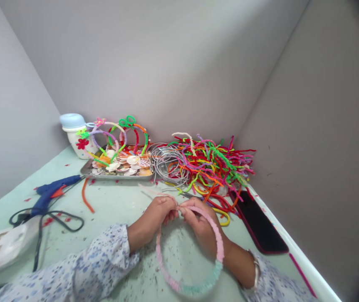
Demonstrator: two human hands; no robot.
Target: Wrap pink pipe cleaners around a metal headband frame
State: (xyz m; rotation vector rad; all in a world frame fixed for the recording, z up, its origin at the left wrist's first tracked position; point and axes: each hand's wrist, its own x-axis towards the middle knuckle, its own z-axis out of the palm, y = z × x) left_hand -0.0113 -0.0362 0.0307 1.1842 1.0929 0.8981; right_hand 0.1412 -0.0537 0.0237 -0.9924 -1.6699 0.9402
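Note:
Both hands meet at the top of a ring wrapped in fuzzy pipe cleaner (219, 245), pink for the most part with a mint green stretch at its lower right. My left hand (154, 216) is closed, pinching at the ring's upper end, and a loose pale pink pipe cleaner tail (152, 191) sticks out beyond it. My right hand (203, 226) grips the pink part just right of there, fingertips almost touching the left ones. What exactly lies between the left fingertips is too small to make out.
A blue glue gun (45, 195) with a black cord lies left. Behind are a tray of shells (119, 177), decorated rings (137, 138), a white cup with blue lid (72, 121), coiled wire (168, 161) and piled pipe cleaners (217, 159). A phone (263, 222) lies right, near the wall.

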